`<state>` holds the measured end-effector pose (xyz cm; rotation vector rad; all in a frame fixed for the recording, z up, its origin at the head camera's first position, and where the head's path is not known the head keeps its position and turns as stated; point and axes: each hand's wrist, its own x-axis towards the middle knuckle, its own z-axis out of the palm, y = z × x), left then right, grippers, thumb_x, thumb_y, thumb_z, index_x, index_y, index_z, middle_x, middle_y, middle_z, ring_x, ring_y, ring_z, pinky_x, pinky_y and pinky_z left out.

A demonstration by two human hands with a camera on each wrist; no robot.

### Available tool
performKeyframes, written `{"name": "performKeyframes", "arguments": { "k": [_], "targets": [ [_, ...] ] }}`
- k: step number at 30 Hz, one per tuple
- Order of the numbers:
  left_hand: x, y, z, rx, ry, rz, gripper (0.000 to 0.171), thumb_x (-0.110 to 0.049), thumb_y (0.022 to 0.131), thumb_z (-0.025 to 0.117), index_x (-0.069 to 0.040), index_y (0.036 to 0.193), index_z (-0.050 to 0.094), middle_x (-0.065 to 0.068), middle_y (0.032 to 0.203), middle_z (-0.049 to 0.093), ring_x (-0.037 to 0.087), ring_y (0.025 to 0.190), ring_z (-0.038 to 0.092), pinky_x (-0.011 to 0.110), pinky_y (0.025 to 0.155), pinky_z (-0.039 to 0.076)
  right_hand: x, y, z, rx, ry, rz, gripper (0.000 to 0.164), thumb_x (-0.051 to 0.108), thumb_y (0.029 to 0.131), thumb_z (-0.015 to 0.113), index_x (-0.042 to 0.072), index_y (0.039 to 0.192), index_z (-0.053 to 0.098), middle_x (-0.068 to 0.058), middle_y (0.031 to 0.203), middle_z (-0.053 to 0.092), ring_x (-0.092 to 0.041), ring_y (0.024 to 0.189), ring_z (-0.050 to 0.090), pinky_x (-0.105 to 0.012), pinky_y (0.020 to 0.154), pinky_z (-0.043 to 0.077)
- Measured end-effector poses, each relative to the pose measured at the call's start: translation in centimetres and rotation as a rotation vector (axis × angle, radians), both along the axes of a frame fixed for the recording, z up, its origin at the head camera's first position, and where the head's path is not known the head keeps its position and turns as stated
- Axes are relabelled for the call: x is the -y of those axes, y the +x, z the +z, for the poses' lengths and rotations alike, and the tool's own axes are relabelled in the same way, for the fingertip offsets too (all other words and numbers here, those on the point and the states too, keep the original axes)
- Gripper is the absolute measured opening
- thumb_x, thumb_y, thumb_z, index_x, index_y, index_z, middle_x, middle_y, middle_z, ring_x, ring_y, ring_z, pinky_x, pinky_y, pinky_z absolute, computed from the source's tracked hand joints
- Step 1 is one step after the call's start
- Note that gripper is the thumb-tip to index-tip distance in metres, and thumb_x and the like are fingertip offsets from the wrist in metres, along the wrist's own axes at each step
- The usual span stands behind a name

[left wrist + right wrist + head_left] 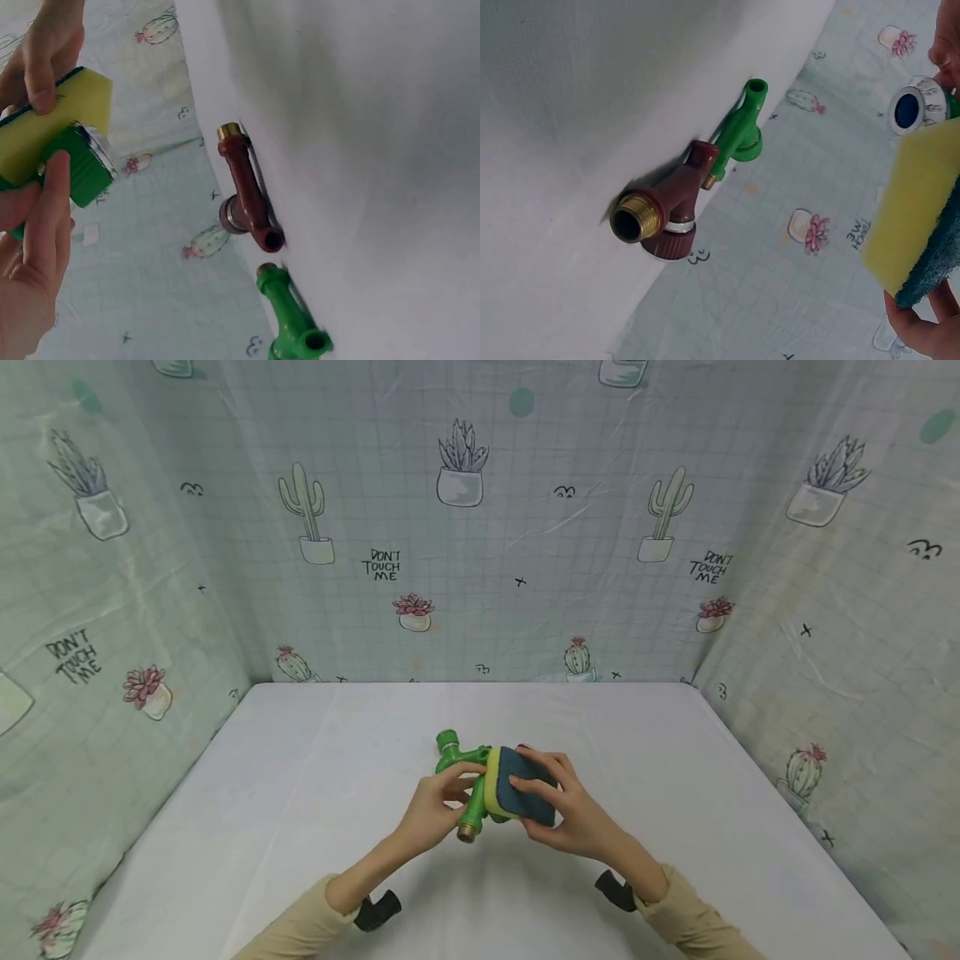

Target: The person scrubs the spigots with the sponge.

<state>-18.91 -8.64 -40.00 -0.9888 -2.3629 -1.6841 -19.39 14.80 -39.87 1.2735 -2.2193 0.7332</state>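
My left hand (pixel 431 814) grips a green plastic tap (pixel 472 814) with a brass threaded end pointing down toward me. In the right wrist view the tap's silver-ringed handle (pixel 921 109) shows a dark blue centre. My right hand (pixel 573 814) holds a sponge (pixel 528 785), yellow with a dark blue-green scouring side, the yellow face turned to the tap. In the left wrist view the sponge (pixel 56 120) is up against the tap's green handle (pixel 79 169). The fingers partly hide the held tap.
On the white table (pixel 337 752) beyond the hands lie a second green tap (pixel 447 745) and a dark red tap (pixel 667 199) with a brass thread, mostly hidden by the sponge in the head view. Patterned cloth walls (pixel 517 535) stand behind and at both sides.
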Motion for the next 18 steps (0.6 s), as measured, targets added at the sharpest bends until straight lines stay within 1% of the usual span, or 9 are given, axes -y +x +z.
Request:
{"name": "performKeyframes", "arguments": {
  "k": [2, 4, 5, 6, 8, 10, 12, 14, 18],
  "targets": [
    [0.2, -0.1, 0.3, 0.213, 0.094, -0.087, 0.039, 0.002, 0.086, 0.049, -0.002, 0.124, 0.043, 0.026, 0.125, 0.05, 0.017, 0.09, 0.065, 0.026, 0.067, 0.055, -0.2, -0.1, 0.0, -0.022, 0.019, -0.015, 0.049, 0.026, 0.077, 0.067, 0.022, 0.123, 0.051, -0.012, 0.139, 0.033, -0.022, 0.114, 0.032, -0.039, 0.081, 0.051],
    [0.4, -0.3, 0.6, 0.413, 0.184, -0.151, 0.043, -0.001, 0.089, 0.045, -0.002, 0.13, 0.034, 0.028, 0.131, 0.042, 0.015, 0.094, 0.063, 0.029, 0.068, 0.055, -0.3, -0.2, 0.1, -0.046, 0.037, -0.023, 0.047, 0.03, 0.079, 0.065, 0.022, 0.124, 0.051, -0.012, 0.139, 0.033, -0.023, 0.114, 0.032, -0.04, 0.081, 0.05],
    [0.5, -0.4, 0.7, 0.494, 0.22, -0.176, 0.045, -0.003, 0.09, 0.044, -0.002, 0.133, 0.029, 0.03, 0.132, 0.04, 0.014, 0.093, 0.062, 0.03, 0.067, 0.055, -0.3, -0.3, 0.2, -0.053, 0.045, -0.024, 0.046, 0.031, 0.08, 0.063, 0.022, 0.124, 0.051, -0.013, 0.139, 0.033, -0.023, 0.115, 0.032, -0.04, 0.081, 0.05],
    [0.6, -0.5, 0.8, 0.547, 0.238, -0.191, 0.048, -0.006, 0.091, 0.046, -0.002, 0.135, 0.025, 0.03, 0.133, 0.038, 0.014, 0.094, 0.062, 0.031, 0.068, 0.055, -0.3, -0.3, 0.3, -0.06, 0.052, -0.026, 0.046, 0.033, 0.081, 0.062, 0.022, 0.124, 0.051, -0.013, 0.139, 0.033, -0.023, 0.115, 0.032, -0.04, 0.081, 0.05],
    [0.7, -0.6, 0.9, 0.62, 0.244, -0.198, 0.055, -0.008, 0.09, 0.049, -0.001, 0.137, 0.021, 0.03, 0.134, 0.035, 0.015, 0.096, 0.061, 0.031, 0.071, 0.055, -0.2, -0.4, 0.3, -0.075, 0.062, -0.028, 0.045, 0.033, 0.081, 0.061, 0.022, 0.124, 0.051, -0.013, 0.138, 0.034, -0.024, 0.115, 0.033, -0.04, 0.081, 0.05],
    [0.8, -0.7, 0.8, 0.655, 0.23, -0.209, 0.06, -0.009, 0.089, 0.05, -0.001, 0.139, 0.019, 0.029, 0.137, 0.032, 0.017, 0.101, 0.059, 0.032, 0.074, 0.054, -0.2, -0.5, 0.4, -0.091, 0.069, -0.033, 0.05, 0.027, 0.077, 0.068, 0.022, 0.124, 0.051, -0.013, 0.137, 0.035, -0.024, 0.114, 0.033, -0.041, 0.081, 0.05],
    [0.9, -0.7, 0.9, 0.692, 0.224, -0.217, 0.06, -0.01, 0.09, 0.049, -0.002, 0.14, 0.018, 0.027, 0.137, 0.032, 0.021, 0.106, 0.056, 0.035, 0.076, 0.053, -0.1, -0.6, 0.4, -0.108, 0.077, -0.043, 0.051, 0.025, 0.075, 0.069, 0.022, 0.123, 0.052, -0.013, 0.137, 0.035, -0.024, 0.114, 0.034, -0.041, 0.082, 0.05],
    [0.9, -0.6, 1.0, 0.746, 0.234, -0.232, 0.059, -0.012, 0.091, 0.047, -0.006, 0.141, 0.017, 0.027, 0.135, 0.035, 0.026, 0.109, 0.055, 0.038, 0.078, 0.052, -0.1, -0.8, 0.3, -0.124, 0.081, -0.05, 0.046, 0.029, 0.079, 0.064, 0.022, 0.123, 0.052, -0.014, 0.137, 0.036, -0.024, 0.114, 0.034, -0.041, 0.082, 0.05],
    [0.9, -0.3, 1.3, 0.883, 0.276, -0.269, 0.057, -0.022, 0.094, 0.043, -0.015, 0.142, 0.014, 0.027, 0.131, 0.041, 0.035, 0.108, 0.055, 0.046, 0.08, 0.051, -0.1, -0.9, 0.2, -0.136, 0.096, -0.066, 0.044, 0.031, 0.081, 0.062, 0.024, 0.123, 0.052, -0.013, 0.137, 0.036, -0.024, 0.113, 0.035, -0.041, 0.082, 0.05]
  ]
}}
